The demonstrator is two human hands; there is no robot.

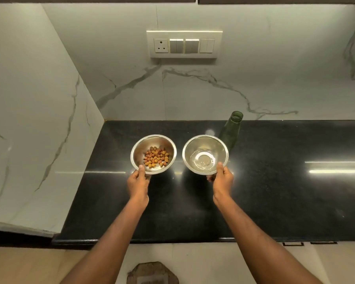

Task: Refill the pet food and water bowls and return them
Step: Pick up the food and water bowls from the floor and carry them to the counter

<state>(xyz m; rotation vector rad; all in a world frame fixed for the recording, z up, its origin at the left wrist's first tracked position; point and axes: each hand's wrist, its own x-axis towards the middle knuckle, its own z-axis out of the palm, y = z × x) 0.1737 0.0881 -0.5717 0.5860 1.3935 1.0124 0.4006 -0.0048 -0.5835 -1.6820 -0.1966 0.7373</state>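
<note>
Two steel bowls are side by side over the black countertop (275, 191). The left one, the food bowl (139, 148), holds a small heap of brown and orange kibble (156, 157). The right one, the water bowl (219, 148), holds a little clear water. My left hand (138, 181) grips the near rim of the food bowl, thumb on the rim. My right hand (222, 179) grips the near rim of the water bowl the same way. I cannot tell whether the bowls rest on the counter or are lifted just off it.
A green glass bottle (231, 131) without a cap stands just behind the water bowl. A marble wall rises at the left and at the back, with a switch panel (184, 44) high up. A brown stone-like piece (152, 273) lies on the floor below the counter's edge.
</note>
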